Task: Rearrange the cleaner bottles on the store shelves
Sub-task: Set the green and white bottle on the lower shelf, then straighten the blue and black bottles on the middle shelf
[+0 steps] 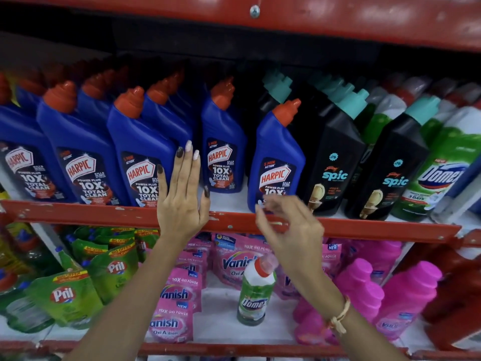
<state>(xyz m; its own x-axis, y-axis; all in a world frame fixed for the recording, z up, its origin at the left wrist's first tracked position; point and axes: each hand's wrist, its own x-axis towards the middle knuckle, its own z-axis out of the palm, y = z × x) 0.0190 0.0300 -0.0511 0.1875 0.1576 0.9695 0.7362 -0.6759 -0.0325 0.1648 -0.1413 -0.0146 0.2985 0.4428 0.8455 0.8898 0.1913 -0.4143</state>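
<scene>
Several blue Harpic bottles with red caps stand in rows on the upper shelf [109,213]. My left hand [182,194] lies flat, fingers apart, against the side of one Harpic bottle [141,152]. My right hand [286,225] hovers blurred with loosely curled fingers, holding nothing, just in front of the base of a lone Harpic bottle [277,157]. That bottle stands forward among black Spic bottles [335,162]. Another Harpic bottle [222,142] stands set back between my hands. On the lower shelf a small green Domex bottle [256,290] stands upright among pink pouches.
Green-and-white Domex bottles [442,168] fill the upper shelf's right end. Below are green Pril pouches [78,287], pink Vanish pouches [174,308], pink Vanish bottles [406,295] and red bottles [458,295]. A red shelf [286,19] overhangs the bottle tops.
</scene>
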